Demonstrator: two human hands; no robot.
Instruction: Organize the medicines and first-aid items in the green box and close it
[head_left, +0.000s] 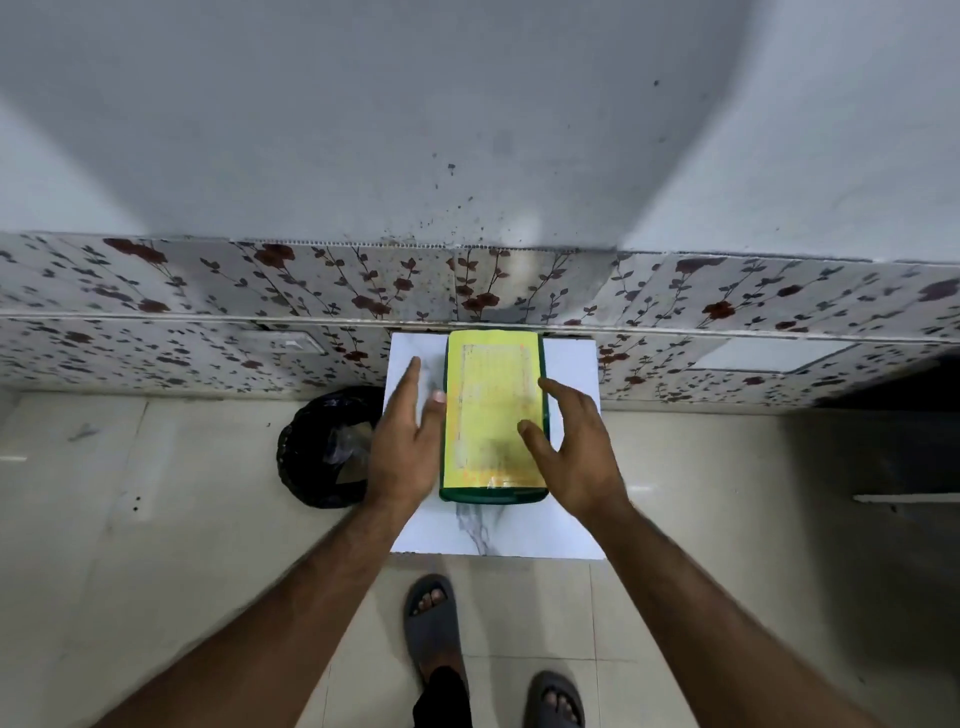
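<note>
A green box (493, 494) lies shut on a small white marble-pattern table (571, 525), its yellow printed lid (491, 405) facing up. My left hand (408, 447) is at the box's left side, fingers spread, thumb touching the lid's left edge. At the right side is my right hand (576, 457), fingers apart, with the thumb resting on the lid and the other fingers over the right edge. Neither hand holds anything. No medicines or first-aid items are visible outside the box.
A black bin (324, 447) lined with a bag stands on the floor just left of the table. A floral-tiled wall (208, 312) runs directly behind the table. My sandalled feet (434, 623) stand on beige floor tiles below.
</note>
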